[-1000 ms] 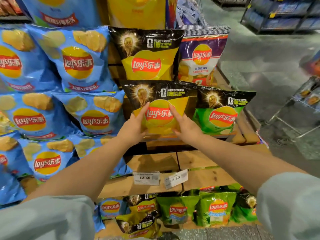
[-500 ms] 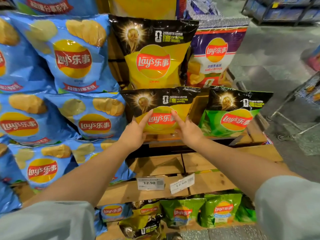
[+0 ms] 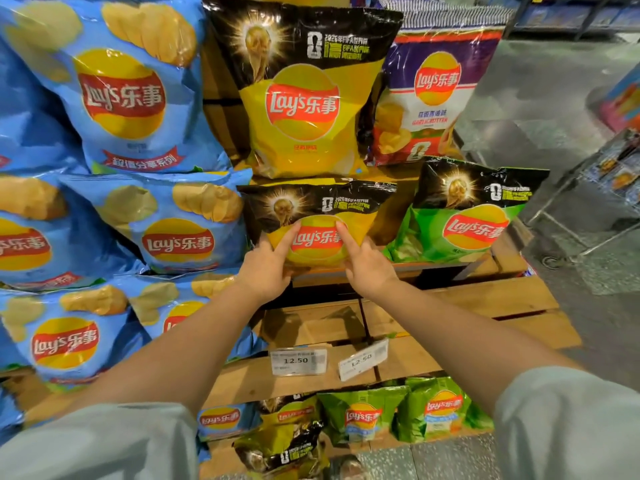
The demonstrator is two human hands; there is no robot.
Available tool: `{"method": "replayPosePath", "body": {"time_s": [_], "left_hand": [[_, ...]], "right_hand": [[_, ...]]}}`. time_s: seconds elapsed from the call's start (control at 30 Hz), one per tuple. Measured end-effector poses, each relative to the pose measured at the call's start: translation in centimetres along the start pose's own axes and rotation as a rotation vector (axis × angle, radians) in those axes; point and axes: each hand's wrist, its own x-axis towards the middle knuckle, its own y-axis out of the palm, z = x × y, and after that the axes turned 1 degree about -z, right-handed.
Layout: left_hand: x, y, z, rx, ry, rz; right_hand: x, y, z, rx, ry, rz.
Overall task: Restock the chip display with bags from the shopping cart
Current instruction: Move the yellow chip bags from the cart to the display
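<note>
Both hands are meeting at frame centre on a small yellow-and-black Lay's bag that is sitting on a wooden shelf ledge. The left hand is holding the bag's lower left corner, index finger lying straight up across the front, the other fingers tucked under the bottom edge. The right hand is mirroring it at the lower right, index finger extended onto the red logo; whether its remaining fingers are gripping or only propping the bag cannot be told.

The bag is standing tilted back, just beside a green Lay's bag at centre right and touching the blue Lay's bags filling the left of the frame. A larger yellow Lay's bag is leaning above it, with a purple-and-white garlic butter bag to its right.

The display is made of stepped pale wooden planks, with bare boards showing below the hands. Two white price tags reading 12.50 are hanging on the plank front, the right one skewed. Small green bags and yellow ones are lying along the bottom tier.

Grey speckled floor is running along the right. A wire cart frame is standing at the right edge, well apart from the display.
</note>
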Motion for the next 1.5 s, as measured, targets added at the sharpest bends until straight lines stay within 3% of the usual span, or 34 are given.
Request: {"method": "replayPosePath", "body": {"time_s": [0.2, 0.37, 0.5, 0.6, 0.73, 1.03, 1.5], "left_hand": [[-2.4, 0.4, -1.2, -0.127, -0.093, -0.209], [-4.8, 1.3, -3.6, -0.156, -0.182, -0.367], [-5.7, 1.4, -4.5, 0.001, -0.052, -0.413], [-5.2, 0.1, -4.9, 0.147, 0.027, -0.368], [-3.7, -2.1, -5.0, 0.315, -0.017, -0.262], [-1.5, -4.1, -2.7, 0.32, -0.005, -0.158], [-6.5, -4.0, -7.5, 0.043, -0.022, -0.289]], "right_hand": [[-2.2, -1.2, 0.7, 0.054, 0.046, -0.036], [-4.3, -1.2, 2.1, 0.021, 0.12, -0.252], [-5.5, -1.5, 3.0, -0.105, 0.022, -0.298], [-5.5, -1.4, 3.2, -0.203, -0.045, -0.252], [-4.6, -1.9, 2.9, -0.3, -0.067, -0.203], [-1.5, -3.9, 1.9, -0.242, -0.076, -0.034], [-8.2, -2.5, 5.9, 0.189, 0.073, -0.279]]}}
